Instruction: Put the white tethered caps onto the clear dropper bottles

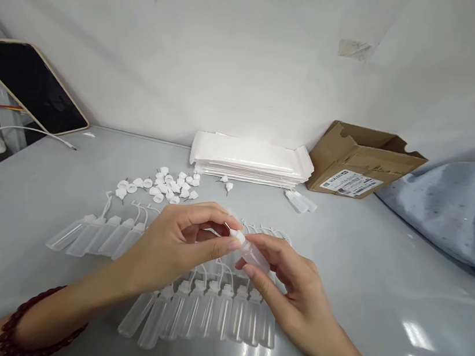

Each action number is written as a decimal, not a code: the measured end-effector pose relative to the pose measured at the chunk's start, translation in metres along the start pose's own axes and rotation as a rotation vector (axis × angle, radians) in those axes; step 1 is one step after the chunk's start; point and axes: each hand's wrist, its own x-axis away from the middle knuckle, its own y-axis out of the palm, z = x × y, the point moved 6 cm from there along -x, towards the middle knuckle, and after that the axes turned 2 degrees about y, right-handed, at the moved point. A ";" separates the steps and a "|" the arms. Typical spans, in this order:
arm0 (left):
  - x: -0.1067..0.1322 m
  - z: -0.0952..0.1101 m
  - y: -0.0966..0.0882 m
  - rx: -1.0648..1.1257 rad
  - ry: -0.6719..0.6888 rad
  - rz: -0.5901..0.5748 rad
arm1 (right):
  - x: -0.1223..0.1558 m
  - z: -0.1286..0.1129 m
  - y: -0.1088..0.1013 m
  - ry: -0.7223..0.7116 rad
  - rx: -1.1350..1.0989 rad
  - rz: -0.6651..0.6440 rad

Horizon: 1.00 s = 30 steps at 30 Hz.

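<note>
Between both hands is a small clear squeeze bottle [255,257], tilted, with a white needle-tip cap [237,236] at its neck. The thumb and forefinger of my left hand [185,241] pinch that cap. My right hand [289,284] grips the bottle's body between thumb and fingers. Below the hands lies a row of similar bottles [209,311] with strap caps hanging off their necks. Another group of bottles [98,235] rests to the left, and more are partly hidden behind my hands. Loose white needle caps [164,185] are piled beyond my left hand.
A stack of white padded mailers [251,156] lies against the wall beside an open cardboard box [365,166]. Two small bottles [300,201] lie before the box. A phone [27,80] leans at left above a white cable [46,132]. Grey-blue fabric [457,201] is at right.
</note>
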 end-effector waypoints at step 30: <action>-0.003 -0.002 0.006 -0.044 -0.169 -0.079 | 0.009 -0.010 0.006 -0.357 0.313 0.200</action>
